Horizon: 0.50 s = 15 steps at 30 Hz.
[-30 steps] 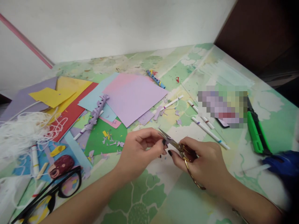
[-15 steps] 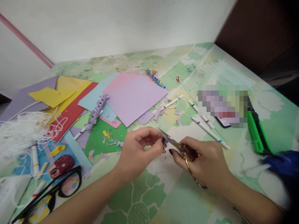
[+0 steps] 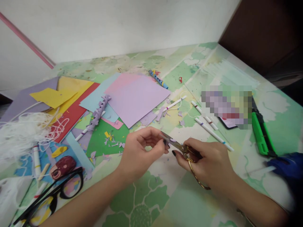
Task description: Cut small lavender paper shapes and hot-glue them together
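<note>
Right hand grips the scissors, left hand pinches a tiny purple scrap, and one slip could nick those fingertips!

A floral table holds a lilac sheet. Right of it lie markers and a cutter; front-left of it, a green sheet.

Left hand: thumbnail coated in dark, near-black nail polish. Right hand: thumbnail finished to match. Left forearm and right forearm bare. Slim, dark band-like item along right forearm's near side; too blurred to identify.
</note>
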Each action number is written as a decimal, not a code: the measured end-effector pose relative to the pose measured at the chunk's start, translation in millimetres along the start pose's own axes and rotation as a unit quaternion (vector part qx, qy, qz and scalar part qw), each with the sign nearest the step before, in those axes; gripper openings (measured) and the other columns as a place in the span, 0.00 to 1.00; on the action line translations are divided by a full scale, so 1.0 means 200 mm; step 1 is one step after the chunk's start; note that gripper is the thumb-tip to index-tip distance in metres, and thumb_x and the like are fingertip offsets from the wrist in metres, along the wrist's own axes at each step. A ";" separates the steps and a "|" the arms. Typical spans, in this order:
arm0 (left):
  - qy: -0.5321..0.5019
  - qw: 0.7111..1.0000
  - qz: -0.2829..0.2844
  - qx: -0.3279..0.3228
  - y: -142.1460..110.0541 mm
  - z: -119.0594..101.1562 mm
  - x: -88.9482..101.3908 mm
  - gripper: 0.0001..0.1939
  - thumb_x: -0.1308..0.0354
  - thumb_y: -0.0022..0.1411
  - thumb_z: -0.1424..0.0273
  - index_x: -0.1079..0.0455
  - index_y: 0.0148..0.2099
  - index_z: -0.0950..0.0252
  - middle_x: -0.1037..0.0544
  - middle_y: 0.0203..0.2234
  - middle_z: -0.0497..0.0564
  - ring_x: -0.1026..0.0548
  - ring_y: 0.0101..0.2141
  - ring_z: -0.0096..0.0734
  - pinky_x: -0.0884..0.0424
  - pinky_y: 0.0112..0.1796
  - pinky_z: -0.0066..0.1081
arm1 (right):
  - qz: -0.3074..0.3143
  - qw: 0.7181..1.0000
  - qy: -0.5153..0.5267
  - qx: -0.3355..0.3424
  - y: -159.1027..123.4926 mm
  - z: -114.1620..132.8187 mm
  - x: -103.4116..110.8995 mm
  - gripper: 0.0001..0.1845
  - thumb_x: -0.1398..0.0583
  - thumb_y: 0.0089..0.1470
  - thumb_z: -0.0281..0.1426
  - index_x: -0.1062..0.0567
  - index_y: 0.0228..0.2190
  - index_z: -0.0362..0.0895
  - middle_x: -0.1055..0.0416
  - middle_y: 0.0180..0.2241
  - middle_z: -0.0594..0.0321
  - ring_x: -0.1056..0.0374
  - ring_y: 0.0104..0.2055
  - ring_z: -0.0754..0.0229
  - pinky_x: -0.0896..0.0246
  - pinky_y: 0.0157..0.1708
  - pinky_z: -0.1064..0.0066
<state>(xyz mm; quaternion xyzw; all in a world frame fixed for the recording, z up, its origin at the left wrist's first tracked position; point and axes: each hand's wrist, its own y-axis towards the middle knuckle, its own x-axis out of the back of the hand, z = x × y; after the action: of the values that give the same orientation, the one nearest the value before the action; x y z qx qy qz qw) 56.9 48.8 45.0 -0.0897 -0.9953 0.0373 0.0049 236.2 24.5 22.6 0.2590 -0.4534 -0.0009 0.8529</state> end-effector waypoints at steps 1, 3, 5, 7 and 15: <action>-0.001 1.000 0.001 0.002 0.00 0.00 0.00 0.07 0.44 0.50 0.82 0.28 0.29 0.67 0.23 0.18 0.44 0.24 0.21 0.22 0.27 0.24 0.18 | -0.001 1.000 -0.004 0.004 0.00 0.00 0.00 0.13 0.37 0.47 0.31 0.33 0.17 0.43 0.44 0.11 0.75 0.51 0.13 0.73 0.55 0.16 0.78; -0.005 1.000 0.002 0.006 0.00 0.00 0.00 0.07 0.44 0.50 0.82 0.28 0.29 0.67 0.22 0.19 0.45 0.23 0.21 0.22 0.27 0.24 0.19 | -0.007 1.000 -0.011 0.013 0.00 0.00 0.00 0.13 0.37 0.47 0.31 0.33 0.17 0.43 0.44 0.11 0.74 0.50 0.13 0.73 0.55 0.16 0.78; -0.010 1.000 0.003 0.008 -0.01 -0.01 0.00 0.07 0.44 0.50 0.82 0.28 0.29 0.67 0.22 0.19 0.45 0.23 0.22 0.23 0.26 0.24 0.19 | -0.014 1.000 -0.016 0.020 0.00 0.00 0.00 0.13 0.37 0.47 0.32 0.33 0.17 0.43 0.43 0.11 0.74 0.50 0.13 0.73 0.55 0.16 0.77; -0.017 1.000 0.007 0.008 -0.01 -0.01 0.00 0.07 0.44 0.50 0.82 0.28 0.29 0.67 0.22 0.18 0.45 0.23 0.21 0.23 0.26 0.24 0.20 | -0.015 1.000 -0.018 0.021 0.00 0.00 0.00 0.13 0.37 0.48 0.32 0.33 0.18 0.43 0.43 0.11 0.74 0.49 0.13 0.72 0.55 0.17 0.77; -0.033 0.999 0.011 0.018 -0.01 -0.01 -0.01 0.08 0.45 0.50 0.83 0.29 0.29 0.66 0.23 0.18 0.44 0.23 0.21 0.23 0.26 0.24 0.20 | -0.011 1.000 -0.023 0.018 0.00 0.00 0.00 0.12 0.37 0.48 0.33 0.33 0.19 0.43 0.43 0.12 0.74 0.48 0.14 0.72 0.55 0.17 0.77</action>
<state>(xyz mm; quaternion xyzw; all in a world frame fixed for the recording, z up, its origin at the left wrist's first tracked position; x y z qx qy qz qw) 59.0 45.5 46.3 -0.0997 -0.9930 0.0579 -0.0268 235.7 24.0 22.1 0.2796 -0.4696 -0.0082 0.8374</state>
